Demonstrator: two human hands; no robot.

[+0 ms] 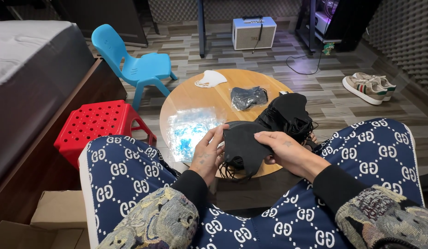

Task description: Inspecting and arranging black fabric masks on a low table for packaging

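Room w/ grey wood-look plank floor, dark foam panels on the far wall, and a low round wooden desk (pixel 195 99) right in front of the seated person's knees.

Left hand (pixel 207 154): grip pinches the left edge of a black fabric face mask (pixel 244 147), thumb and fingers closed on the cloth. Right hand (pixel 287 152): fingers lie over the mask's right side, thumb underneath, so it's also pressed together on the same mask. Mask sits between the two hands, just above the near rim of the desk, long axis running roughly left-right from one hand to the other. Both hands are on it; neither is nearer. Its ear loops hang below, dark and tangled.

Outward: a heap of black masks w/ loose ear loops (pixel 287 115) just behind the right hand, on the desk's right edge; count in the heap can't be told. A clear plastic bag w/ blue print (pixel 191 129) lies flat, just past the left hand. Farther back, 1 clear packet holding dark masks (pixel 248 97) and 1 white moulded mask (pixel 210 79).

Around the desk: 1 red perforated plastic stool (pixel 96 124), 1 blue plastic child's chair (pixel 135 62), 1 pair of white sneakers (pixel 368 86), 1 cream boxy speaker (pixel 253 32), cardboard boxes (pixel 43 219) bottom left, and a bed w/ grey mattress (pixel 25 60) along the left.
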